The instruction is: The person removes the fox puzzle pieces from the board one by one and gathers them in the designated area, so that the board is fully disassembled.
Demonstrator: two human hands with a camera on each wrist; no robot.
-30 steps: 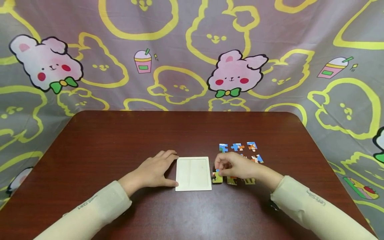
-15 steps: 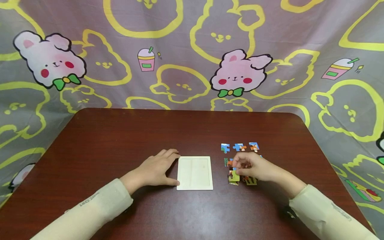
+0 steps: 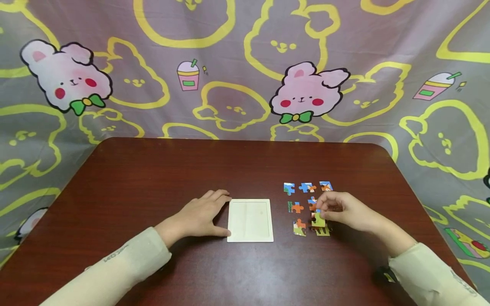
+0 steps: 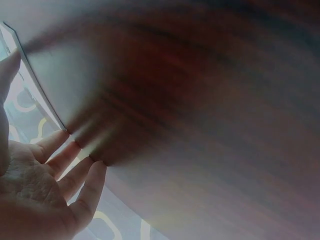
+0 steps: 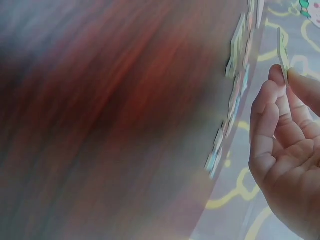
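My right hand (image 3: 350, 211) pinches a yellow-green jigsaw puzzle piece (image 3: 318, 219) between thumb and fingertips, over the right part of the laid-out pieces. In the right wrist view this pinched piece (image 5: 282, 55) stands edge-on, raised off the table. Under and around the hand lie other pieces, some partly hidden by it. A pale, square puzzle tray (image 3: 250, 221) with a raised rim lies flat at the table's middle. Along its left edge my left hand (image 3: 197, 215) is spread, thumb at the near corner and a fingertip at the far one, holding nothing.
Loose pieces form rough rows right of the tray: a back row with a blue piece (image 3: 289, 188), then an orange-green piece (image 3: 295, 207), and nearer an orange-yellow piece (image 3: 300, 228). The brown table (image 3: 172, 165) meets a patterned curtain (image 3: 229, 63) behind.
My right hand has moved right, away from the tray, carrying the pinched puzzle piece across the loose pieces. The left hand has stayed at the tray's edge; the view has shifted slightly.
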